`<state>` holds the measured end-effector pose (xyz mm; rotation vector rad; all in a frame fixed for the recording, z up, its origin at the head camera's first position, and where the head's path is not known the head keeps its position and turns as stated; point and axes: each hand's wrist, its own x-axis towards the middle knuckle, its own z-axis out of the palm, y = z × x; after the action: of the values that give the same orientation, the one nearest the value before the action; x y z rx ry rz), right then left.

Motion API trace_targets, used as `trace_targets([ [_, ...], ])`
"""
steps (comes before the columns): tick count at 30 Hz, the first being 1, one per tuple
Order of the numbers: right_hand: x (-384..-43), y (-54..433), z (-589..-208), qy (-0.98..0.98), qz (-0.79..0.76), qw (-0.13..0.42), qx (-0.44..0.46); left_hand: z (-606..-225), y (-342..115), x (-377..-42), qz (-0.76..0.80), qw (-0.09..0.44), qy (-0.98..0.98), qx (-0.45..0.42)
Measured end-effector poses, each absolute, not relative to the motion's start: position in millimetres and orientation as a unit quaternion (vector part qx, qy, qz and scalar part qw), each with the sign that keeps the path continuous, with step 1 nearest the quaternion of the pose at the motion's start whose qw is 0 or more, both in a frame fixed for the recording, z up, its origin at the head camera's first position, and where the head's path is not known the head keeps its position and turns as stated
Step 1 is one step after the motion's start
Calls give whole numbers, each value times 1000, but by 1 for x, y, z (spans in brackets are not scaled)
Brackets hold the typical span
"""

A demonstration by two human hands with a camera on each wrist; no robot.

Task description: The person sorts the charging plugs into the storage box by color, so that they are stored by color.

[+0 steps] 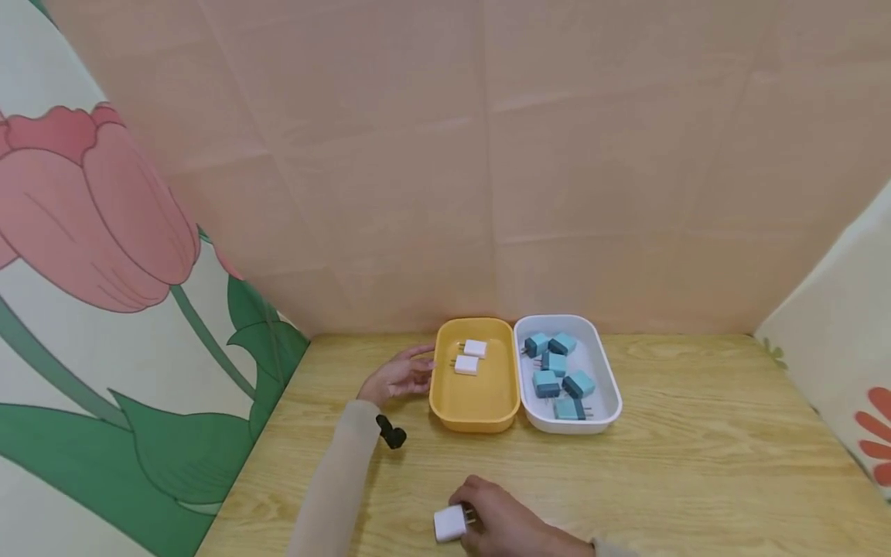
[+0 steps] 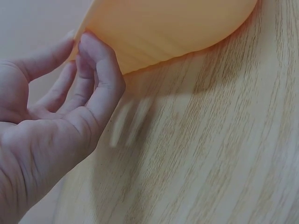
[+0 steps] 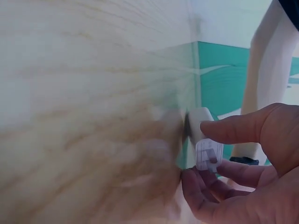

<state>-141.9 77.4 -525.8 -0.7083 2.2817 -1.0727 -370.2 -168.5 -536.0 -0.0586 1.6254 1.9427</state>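
Note:
At the left side of a yellow tray (image 1: 476, 425), my left hand (image 1: 402, 376) has thumb and fingers curved to the rim, pinching it in the left wrist view. Inside this tray lie two white plug chargers, an upper one (image 1: 476, 348) and a lower one (image 1: 466, 365), prongs pointing left. My right hand (image 1: 508, 520) is near the front edge of the view. Its thumb and fingers pinch another white plug charger (image 1: 449, 524) by the prong end, low over the wooden table. The right wrist view shows the prong face (image 3: 209, 154) of this charger.
A white tray (image 1: 612, 402) stands right against the yellow one and holds several blue plug chargers (image 1: 554, 364). Both trays are close to the beige backdrop (image 1: 390, 232) at the table's (image 1: 696, 464) back edge. A tulip-printed wall (image 1: 104, 371) borders the left.

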Motion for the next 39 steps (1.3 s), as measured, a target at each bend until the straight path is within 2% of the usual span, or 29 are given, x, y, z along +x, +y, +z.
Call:
trace_targets([
  [17, -148, 91, -516, 822, -455, 263, -219, -535, -169, -369, 731, 295, 614, -26],
  [31, -149, 105, -520, 772, -524, 298, -203, -534, -168, -368, 734, 292, 613, -30],
  [39, -152, 112, -519, 771, -531, 274, -221, -531, -167, -366, 732, 294, 614, -29],
])
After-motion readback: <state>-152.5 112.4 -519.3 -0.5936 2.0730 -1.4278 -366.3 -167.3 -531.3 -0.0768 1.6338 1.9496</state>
